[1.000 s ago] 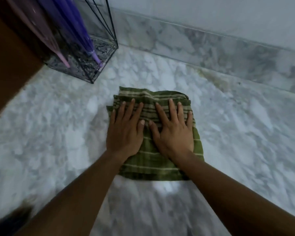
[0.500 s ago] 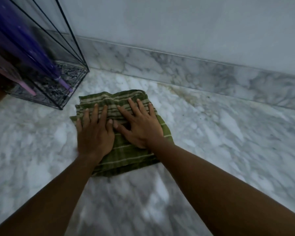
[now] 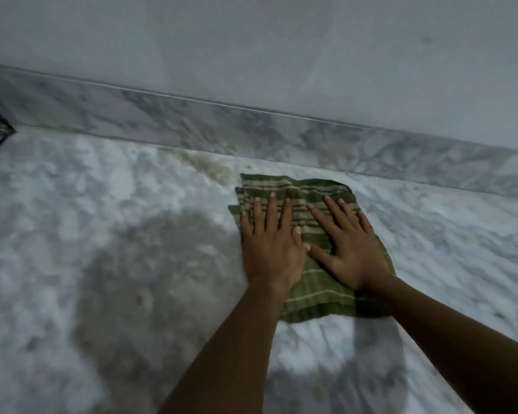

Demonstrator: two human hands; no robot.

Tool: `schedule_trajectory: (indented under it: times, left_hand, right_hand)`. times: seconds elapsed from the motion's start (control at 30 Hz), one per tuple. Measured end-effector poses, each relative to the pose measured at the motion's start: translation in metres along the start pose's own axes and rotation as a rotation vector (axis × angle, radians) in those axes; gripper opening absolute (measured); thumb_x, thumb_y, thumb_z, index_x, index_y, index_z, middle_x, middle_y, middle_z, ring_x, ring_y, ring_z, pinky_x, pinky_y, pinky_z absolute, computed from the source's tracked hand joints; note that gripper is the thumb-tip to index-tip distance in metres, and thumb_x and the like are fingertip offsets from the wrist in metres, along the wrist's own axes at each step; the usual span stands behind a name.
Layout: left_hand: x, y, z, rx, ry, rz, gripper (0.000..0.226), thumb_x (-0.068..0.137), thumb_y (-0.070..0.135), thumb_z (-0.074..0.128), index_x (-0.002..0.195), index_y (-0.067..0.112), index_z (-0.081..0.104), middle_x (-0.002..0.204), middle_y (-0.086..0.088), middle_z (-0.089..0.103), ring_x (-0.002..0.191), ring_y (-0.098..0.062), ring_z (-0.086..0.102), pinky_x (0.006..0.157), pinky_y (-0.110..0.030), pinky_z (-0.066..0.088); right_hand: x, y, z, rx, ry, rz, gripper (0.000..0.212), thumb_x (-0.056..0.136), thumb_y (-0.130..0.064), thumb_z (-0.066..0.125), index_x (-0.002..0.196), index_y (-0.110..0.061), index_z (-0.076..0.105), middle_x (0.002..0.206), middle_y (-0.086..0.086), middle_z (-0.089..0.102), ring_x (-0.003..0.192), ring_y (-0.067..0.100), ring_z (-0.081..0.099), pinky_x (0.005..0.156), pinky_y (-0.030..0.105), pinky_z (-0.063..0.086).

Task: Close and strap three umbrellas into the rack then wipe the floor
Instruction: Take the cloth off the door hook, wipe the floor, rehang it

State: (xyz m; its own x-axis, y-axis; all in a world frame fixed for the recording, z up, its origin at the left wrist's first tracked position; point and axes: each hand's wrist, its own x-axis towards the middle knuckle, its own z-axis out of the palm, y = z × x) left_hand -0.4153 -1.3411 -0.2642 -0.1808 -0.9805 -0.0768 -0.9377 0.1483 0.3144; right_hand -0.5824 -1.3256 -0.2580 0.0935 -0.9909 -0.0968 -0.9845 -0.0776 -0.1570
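You are pressing left hand [image 3: 269, 252] and right hand [image 3: 350, 252] flat, fingers spread, on the green cloth [image 3: 317, 289] lying near the skirting [image 3: 251, 130]. Ungripped, it is probably risking bunching and missing the brown stain [image 3: 210, 165] beside the skirting

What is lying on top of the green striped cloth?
The left hand and the right hand press flat on the cloth, fingers straight. The parts of the cloth beneath the palms are covered and cannot be seen.

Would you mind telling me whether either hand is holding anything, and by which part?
Nothing is gripped. The left hand and right hand lie flat, fingers straight, pressing on the middle of the green striped cloth on the marble floor.
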Motion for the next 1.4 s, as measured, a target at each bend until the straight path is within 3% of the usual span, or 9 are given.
schedule_trajectory:
  times: [0.13, 0.37, 0.63, 0.7, 0.77, 0.83, 1.0, 1.3, 1.4]
  left_hand:
    - [-0.004, 0.058, 0.024, 0.022, -0.013, 0.077, 0.061, 0.100, 0.045, 0.023, 0.159, 0.030, 0.018, 0.168, -0.001, 0.011, 0.155, -0.028, 0.006, 0.123, -0.053, 0.004]
    - [-0.102, 0.163, 0.058, -0.076, -0.043, 0.071, 0.060, 0.097, 0.039, 0.031, 0.155, 0.023, 0.035, 0.165, -0.007, 0.025, 0.150, -0.035, 0.025, 0.120, -0.058, 0.015]
    - [-0.031, 0.269, 0.095, -0.047, -0.045, 0.259, 0.059, 0.097, 0.043, 0.031, 0.152, 0.024, 0.040, 0.163, -0.006, 0.029, 0.151, -0.034, 0.022, 0.119, -0.055, 0.007]
    - [-0.010, 0.295, 0.100, -0.026, -0.122, 0.376, 0.059, 0.100, 0.046, 0.024, 0.157, 0.028, 0.029, 0.167, -0.004, 0.018, 0.154, -0.032, 0.011, 0.122, -0.054, 0.002]
    - [0.010, 0.323, 0.102, -0.030, -0.322, 0.443, 0.060, 0.104, 0.049, 0.017, 0.160, 0.032, 0.004, 0.169, 0.001, -0.008, 0.154, -0.026, -0.013, 0.122, -0.050, -0.011]
    - [0.015, 0.342, 0.104, -0.001, -0.421, 0.480, 0.061, 0.105, 0.048, 0.019, 0.159, 0.032, -0.007, 0.167, 0.003, -0.018, 0.152, -0.024, -0.021, 0.121, -0.048, -0.017]
    - [-0.051, 0.348, 0.112, 0.017, -0.359, 0.636, 0.069, 0.102, 0.034, 0.030, 0.160, 0.025, -0.007, 0.168, -0.003, -0.015, 0.153, -0.029, -0.019, 0.121, -0.049, -0.016]
    - [-0.134, 0.284, 0.107, 0.072, -0.281, 0.764, 0.065, 0.103, 0.040, 0.027, 0.160, 0.024, 0.001, 0.169, -0.007, -0.006, 0.154, -0.029, -0.013, 0.123, -0.052, -0.006]
    - [-0.159, 0.256, 0.101, 0.057, -0.272, 0.783, 0.064, 0.099, 0.042, 0.024, 0.160, 0.024, 0.014, 0.168, -0.008, 0.008, 0.155, -0.031, 0.001, 0.124, -0.054, 0.004]
  right_hand:
    - [-0.044, 0.052, -0.002, 0.027, 0.038, 0.113, 0.074, 0.090, -0.081, 0.020, 0.156, -0.052, 0.003, 0.170, -0.007, 0.002, 0.157, 0.019, -0.002, 0.126, 0.051, 0.005]
    - [-0.138, 0.146, -0.015, 0.001, -0.067, 0.000, 0.079, 0.088, -0.083, 0.030, 0.155, -0.054, 0.001, 0.170, -0.009, -0.003, 0.157, 0.020, -0.006, 0.124, 0.054, 0.006]
    - [-0.133, 0.263, -0.024, 0.020, 0.065, 0.269, 0.078, 0.085, -0.087, 0.021, 0.155, -0.054, 0.009, 0.170, -0.008, 0.005, 0.157, 0.017, 0.001, 0.126, 0.051, 0.006]
    - [-0.135, 0.291, -0.027, 0.040, 0.086, 0.362, 0.078, 0.085, -0.087, 0.022, 0.155, -0.054, 0.011, 0.170, -0.008, 0.006, 0.157, 0.017, 0.001, 0.126, 0.050, 0.006]
    - [-0.142, 0.316, -0.028, 0.042, 0.119, 0.464, 0.079, 0.085, -0.087, 0.022, 0.156, -0.053, 0.013, 0.170, -0.007, 0.008, 0.157, 0.018, 0.003, 0.126, 0.049, 0.005]
    - [-0.153, 0.330, -0.027, 0.022, 0.137, 0.542, 0.080, 0.085, -0.088, 0.019, 0.156, -0.052, 0.013, 0.170, -0.005, 0.008, 0.157, 0.020, 0.003, 0.126, 0.050, 0.006]
    - [-0.201, 0.328, -0.021, 0.023, 0.128, 0.641, 0.083, 0.081, -0.089, 0.013, 0.156, -0.052, 0.013, 0.170, -0.002, 0.008, 0.157, 0.023, 0.003, 0.125, 0.052, 0.007]
    - [-0.275, 0.250, -0.001, 0.033, 0.147, 0.706, 0.081, 0.082, -0.088, 0.015, 0.155, -0.052, 0.016, 0.170, 0.000, 0.011, 0.157, 0.025, 0.007, 0.123, 0.055, 0.012]
    - [-0.298, 0.209, 0.009, 0.028, 0.153, 0.760, 0.079, 0.085, -0.086, 0.016, 0.156, -0.051, 0.014, 0.170, 0.000, 0.010, 0.157, 0.024, 0.005, 0.124, 0.054, 0.009]
